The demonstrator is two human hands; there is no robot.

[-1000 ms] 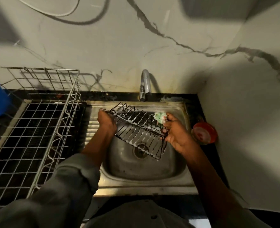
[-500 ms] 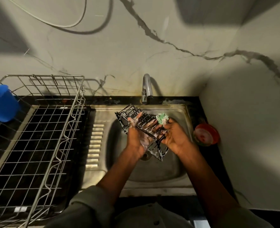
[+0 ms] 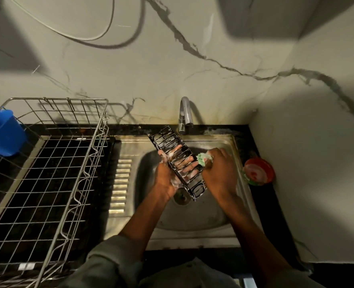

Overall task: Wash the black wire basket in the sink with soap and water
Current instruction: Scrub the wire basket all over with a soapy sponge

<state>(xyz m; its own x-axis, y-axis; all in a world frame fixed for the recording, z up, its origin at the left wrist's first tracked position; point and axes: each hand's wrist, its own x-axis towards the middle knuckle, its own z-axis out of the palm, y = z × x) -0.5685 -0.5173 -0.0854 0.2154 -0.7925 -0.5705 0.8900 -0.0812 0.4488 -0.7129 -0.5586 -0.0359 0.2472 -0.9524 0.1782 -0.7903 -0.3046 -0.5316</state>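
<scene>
The black wire basket (image 3: 167,141) is held tilted over the steel sink (image 3: 194,217), its far end near the tap (image 3: 184,113). My left hand (image 3: 167,173) supports it from underneath, soapy fingers spread flat and showing through the wires. My right hand (image 3: 217,169) grips a green scrub pad (image 3: 202,158) and presses it against the basket's right edge. Soap foam covers the left hand and parts of the wires. No water runs from the tap.
A large silver wire dish rack (image 3: 47,173) stands on the drainboard left of the sink, with a blue plastic container (image 3: 2,133) at its far left. A red soap dish (image 3: 258,171) sits on the black counter right of the sink. Walls close in behind and right.
My left hand moved from the basket's left end to underneath it. The basket turned from lying broad across the sink to a narrower, steeper tilt. The right hand stays at its right edge.
</scene>
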